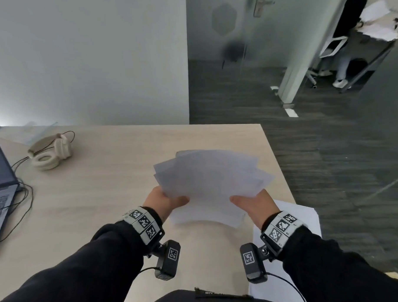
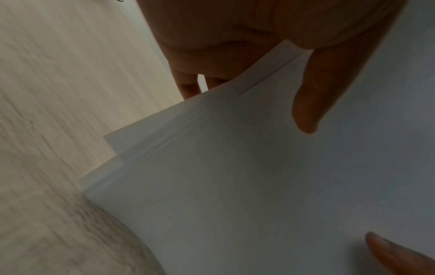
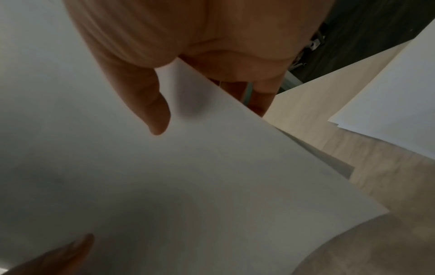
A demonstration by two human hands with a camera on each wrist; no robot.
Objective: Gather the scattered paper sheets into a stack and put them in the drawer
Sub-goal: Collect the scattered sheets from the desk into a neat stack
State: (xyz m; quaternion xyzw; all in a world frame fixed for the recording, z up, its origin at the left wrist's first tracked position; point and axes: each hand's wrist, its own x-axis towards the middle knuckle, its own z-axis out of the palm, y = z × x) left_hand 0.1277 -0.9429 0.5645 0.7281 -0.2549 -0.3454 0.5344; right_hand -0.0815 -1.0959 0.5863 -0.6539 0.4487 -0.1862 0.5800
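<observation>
A light wood desk (image 1: 104,188) fills the lower head view, its right edge running out toward 1 o'clock. A laptop (image 1: 0,180) is cut off at 9 o'clock, and cream headphones (image 1: 50,153) are seen at 10 o'clock, well apart from the work. The paper sheets (image 1: 208,184) are held fanned and uneven just above the desk at centre, corners splayed toward 12 and 2 o'clock. The left hand (image 1: 163,203) grips the fan at its 8 o'clock edge, thumb on top and fingers curled underneath; the right hand (image 1: 254,204) grips the 4 o'clock edge the same way. In the left wrist view several stepped sheet edges are shown under the thumb (image 2: 306,104), so the stack is not yet squared. One more sheet (image 1: 293,217) is left lying at 4 o'clock over the desk's right edge, just beside the right wrist; it is seen too in the right wrist view at 2 o'clock. No drawer is seen in any view. Judged step: gathering and aligning. It is best done if both grips are loosened slightly, the fan is stood on its long edge and tapped on the desk until flush, and the stray sheet is added before the drawer is sought. Tight pinching is likely to crease the sheets.
</observation>
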